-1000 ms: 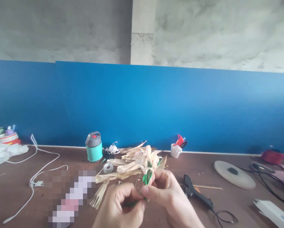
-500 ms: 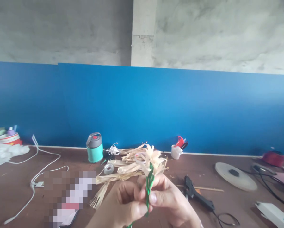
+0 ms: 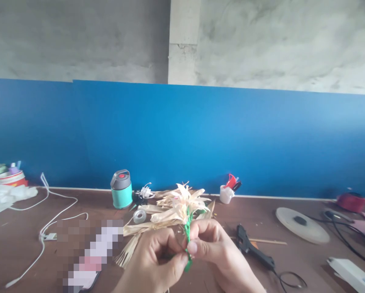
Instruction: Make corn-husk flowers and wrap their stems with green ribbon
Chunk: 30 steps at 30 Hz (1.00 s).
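Note:
Both hands meet low in the middle of the view around a small flower made of dried husk strips point(image 3: 185, 201) on a green wrapped stem point(image 3: 187, 238). My left hand point(image 3: 153, 264) pinches the lower stem between thumb and fingers. My right hand point(image 3: 216, 254) is closed on the stem just above, thumb pressing it. The pale petals fan out above my fingertips. Behind the flower, a pile of loose dried husks point(image 3: 153, 219) lies on the brown table point(image 3: 24, 252).
A teal flask point(image 3: 120, 189), a tape roll point(image 3: 139, 216) and a white cup of tools point(image 3: 227, 192) stand toward the blue wall. A black glue gun point(image 3: 251, 246) with cord lies right of my hands. A white cable point(image 3: 48, 221), a round disc point(image 3: 301, 224) and a white box point(image 3: 351, 273) lie around.
The flower has turned in my fingers and its petals point more up and left. My right thumb has shifted along the stem; both hands stay closed on it.

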Each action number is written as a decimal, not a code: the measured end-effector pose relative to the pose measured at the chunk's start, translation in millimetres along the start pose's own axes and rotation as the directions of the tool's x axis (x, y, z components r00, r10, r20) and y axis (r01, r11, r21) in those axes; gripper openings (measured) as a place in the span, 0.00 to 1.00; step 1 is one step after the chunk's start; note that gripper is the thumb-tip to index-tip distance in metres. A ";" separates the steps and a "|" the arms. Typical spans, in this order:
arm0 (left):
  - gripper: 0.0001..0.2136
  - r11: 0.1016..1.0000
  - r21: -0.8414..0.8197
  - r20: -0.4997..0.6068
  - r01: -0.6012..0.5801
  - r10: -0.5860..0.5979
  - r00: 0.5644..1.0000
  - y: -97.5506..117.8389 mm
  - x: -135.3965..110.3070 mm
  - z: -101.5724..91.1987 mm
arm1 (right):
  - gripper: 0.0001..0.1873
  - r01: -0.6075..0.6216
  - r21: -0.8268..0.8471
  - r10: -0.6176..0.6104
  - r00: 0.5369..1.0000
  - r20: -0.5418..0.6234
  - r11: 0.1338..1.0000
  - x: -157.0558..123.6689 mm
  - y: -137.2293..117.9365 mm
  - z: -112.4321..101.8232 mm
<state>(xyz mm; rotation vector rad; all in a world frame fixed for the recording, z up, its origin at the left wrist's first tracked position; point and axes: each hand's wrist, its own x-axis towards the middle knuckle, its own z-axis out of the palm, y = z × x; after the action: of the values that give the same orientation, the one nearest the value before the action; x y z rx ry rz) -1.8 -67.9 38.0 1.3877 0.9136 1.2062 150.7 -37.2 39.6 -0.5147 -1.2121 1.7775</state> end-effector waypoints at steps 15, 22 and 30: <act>0.11 0.988 -0.063 -0.047 0.139 -0.142 0.989 3.7 4.8 5.4 | 0.19 -0.032 -0.220 0.007 0.993 -0.115 0.975 2.8 -1.6 -4.9; 0.15 0.965 -0.175 0.055 0.197 -0.190 0.980 3.7 6.6 -0.9 | 0.13 -0.027 0.005 0.027 0.997 0.073 1.000 7.0 2.4 -6.8; 0.15 0.890 -0.376 0.172 0.258 -0.207 0.963 -2.2 6.2 -2.6 | 0.08 0.024 0.113 -0.054 0.962 0.269 0.993 8.7 5.2 -5.5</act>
<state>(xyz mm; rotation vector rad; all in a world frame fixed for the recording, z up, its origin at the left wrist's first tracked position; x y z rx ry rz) -2.9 -61.0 36.9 0.9852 0.6765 1.0354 147.9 -27.6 33.8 -0.1845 -1.2915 1.9131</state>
